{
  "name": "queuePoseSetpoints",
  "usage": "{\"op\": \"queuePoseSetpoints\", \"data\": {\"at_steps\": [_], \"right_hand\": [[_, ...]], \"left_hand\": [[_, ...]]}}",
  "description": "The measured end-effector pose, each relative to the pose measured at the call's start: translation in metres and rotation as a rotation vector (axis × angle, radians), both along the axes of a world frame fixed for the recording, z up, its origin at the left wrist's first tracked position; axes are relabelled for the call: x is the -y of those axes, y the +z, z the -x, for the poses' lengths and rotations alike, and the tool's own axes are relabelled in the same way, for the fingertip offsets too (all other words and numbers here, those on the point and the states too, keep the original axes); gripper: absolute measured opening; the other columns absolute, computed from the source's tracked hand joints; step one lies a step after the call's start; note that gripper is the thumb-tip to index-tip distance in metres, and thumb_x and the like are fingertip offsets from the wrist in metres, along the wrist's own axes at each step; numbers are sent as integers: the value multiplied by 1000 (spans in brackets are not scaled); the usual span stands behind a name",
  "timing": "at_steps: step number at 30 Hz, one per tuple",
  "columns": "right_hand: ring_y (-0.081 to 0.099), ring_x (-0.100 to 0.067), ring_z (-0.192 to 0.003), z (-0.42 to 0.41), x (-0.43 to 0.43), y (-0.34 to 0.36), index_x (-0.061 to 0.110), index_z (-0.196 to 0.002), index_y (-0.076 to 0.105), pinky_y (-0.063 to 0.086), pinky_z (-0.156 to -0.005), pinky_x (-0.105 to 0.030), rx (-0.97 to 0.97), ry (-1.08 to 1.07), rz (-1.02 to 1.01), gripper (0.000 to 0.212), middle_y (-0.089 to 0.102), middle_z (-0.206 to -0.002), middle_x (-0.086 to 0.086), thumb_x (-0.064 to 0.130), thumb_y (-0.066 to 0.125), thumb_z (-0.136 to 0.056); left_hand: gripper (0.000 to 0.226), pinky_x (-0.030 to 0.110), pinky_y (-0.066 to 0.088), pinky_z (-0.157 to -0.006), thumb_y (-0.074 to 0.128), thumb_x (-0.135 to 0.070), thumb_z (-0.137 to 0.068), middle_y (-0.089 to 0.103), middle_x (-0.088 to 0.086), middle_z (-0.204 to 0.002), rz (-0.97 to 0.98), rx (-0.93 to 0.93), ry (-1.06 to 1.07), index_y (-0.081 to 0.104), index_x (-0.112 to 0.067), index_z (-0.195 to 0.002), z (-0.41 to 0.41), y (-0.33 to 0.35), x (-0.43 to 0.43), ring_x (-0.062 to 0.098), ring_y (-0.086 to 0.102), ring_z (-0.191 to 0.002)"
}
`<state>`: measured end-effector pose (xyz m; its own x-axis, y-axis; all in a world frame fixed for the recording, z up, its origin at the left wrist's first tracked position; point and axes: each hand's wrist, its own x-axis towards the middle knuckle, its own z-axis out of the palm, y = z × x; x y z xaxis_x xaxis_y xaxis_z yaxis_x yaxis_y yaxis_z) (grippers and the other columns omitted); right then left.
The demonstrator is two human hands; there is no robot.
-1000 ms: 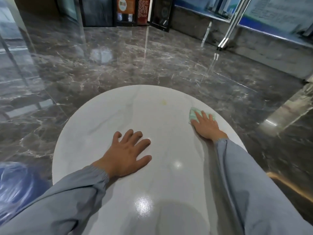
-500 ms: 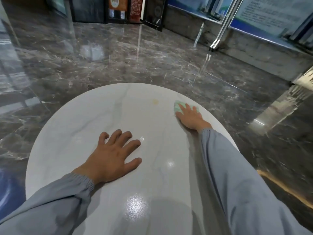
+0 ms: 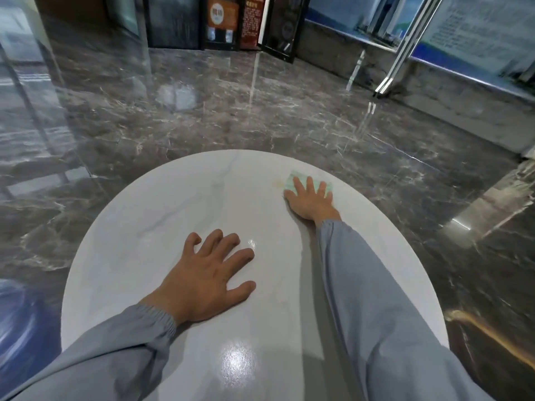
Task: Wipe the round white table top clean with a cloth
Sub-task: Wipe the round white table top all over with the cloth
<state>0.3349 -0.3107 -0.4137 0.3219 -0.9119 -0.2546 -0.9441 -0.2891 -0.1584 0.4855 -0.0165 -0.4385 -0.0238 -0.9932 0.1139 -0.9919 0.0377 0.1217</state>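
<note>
On the far right of one round white bench (image 3: 144, 241): one pale green cloth (image 3: 290, 181), pressed flat under one right hand (image 3: 311, 202), grip open, fingers (image 3: 309, 185) straight. One yellowish stain (image 3: 278, 184) just left of the cloth. One left hand (image 3: 207, 280) mid-bench, palm down, spread wide, holding nothing.

Public lobby: polished marble floor (image 3: 260, 117), wall notice boards (image 3: 480, 33), poster stands (image 3: 223, 21).

Round white table top (image 3: 144, 256): green cloth (image 3: 290, 180) far right, yellowish stain (image 3: 278, 184) just beside.
</note>
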Motion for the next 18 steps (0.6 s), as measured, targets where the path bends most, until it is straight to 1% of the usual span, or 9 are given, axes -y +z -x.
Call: {"op": "queuePoseSetpoints", "data": {"at_steps": [2, 5, 8, 10, 12, 14, 16, 18], "right_hand": [[-18, -35, -155, -8, -3, 0, 45, -161, -2, -11, -123, -55, 2, 57, -1, 68, -14, -171, 4, 67, 19, -100], [-14, -33, -157, 8, 6, 4, 43, -161, -2, -5, -125, -53, -8, 110, 7, 69, -12, -171, 5, 68, 20, -100], [-10, -33, -157, 33, 18, 7, 41, -162, 1, -3, -125, -53, -24, 18, 21, 71, -9, -172, 4, 68, 22, -101], [-15, -33, -156, 33, 20, 6, 42, -162, -1, -7, -125, -53, -30, -43, -7, 72, -13, -171, 5, 69, 22, -100], [-18, -34, -156, 19, 15, 6, 42, -162, -3, -10, -124, -54, -31, -58, -17, 71, -15, -171, 5, 68, 22, -100], [-19, -35, -155, -6, 8, 6, 42, -162, -4, -11, -123, -55, -26, -5, -2, 71, -16, -171, 5, 67, 21, -100], [-19, -35, -155, -37, -6, 4, 43, -161, -4, -12, -123, -55, -19, 102, 19, 70, -15, -171, 5, 68, 20, -100], [-20, -34, -155, -67, -27, 0, 43, -161, -3, -13, -123, -54, -10, 230, 35, 70, -15, -171, 5, 68, 19, -100]], "left_hand": [[55, 55, 30, -110, 29, -75, -95, 45, -4, -146, -4, 5, 11, 45, -41, -136, 1, 0, 0, 29, 40, -139], [54, 55, 31, -110, 30, -75, -95, 46, -5, -145, 3, 0, 10, 46, -42, -134, 0, 0, 1, 29, 41, -138], [52, 56, 32, -108, 32, -75, -95, 49, -5, -143, 19, -3, 14, 47, -42, -132, 1, 0, 0, 29, 44, -136], [51, 57, 35, -107, 34, -74, -95, 51, -4, -142, 25, -1, 17, 49, -41, -131, 1, -1, 0, 30, 46, -134], [51, 57, 37, -105, 36, -73, -95, 52, -3, -141, 33, 2, 17, 50, -40, -131, 2, -2, 1, 31, 48, -133], [52, 58, 38, -104, 37, -73, -94, 53, -2, -141, 32, 7, 18, 51, -39, -131, 1, -2, 1, 31, 49, -132], [54, 58, 37, -105, 35, -74, -94, 52, -2, -142, 16, 15, 12, 50, -39, -132, 0, -2, 2, 31, 48, -133], [56, 57, 33, -108, 31, -75, -95, 47, -3, -145, -18, 11, 13, 47, -40, -136, -1, 2, 2, 30, 43, -137]]}}
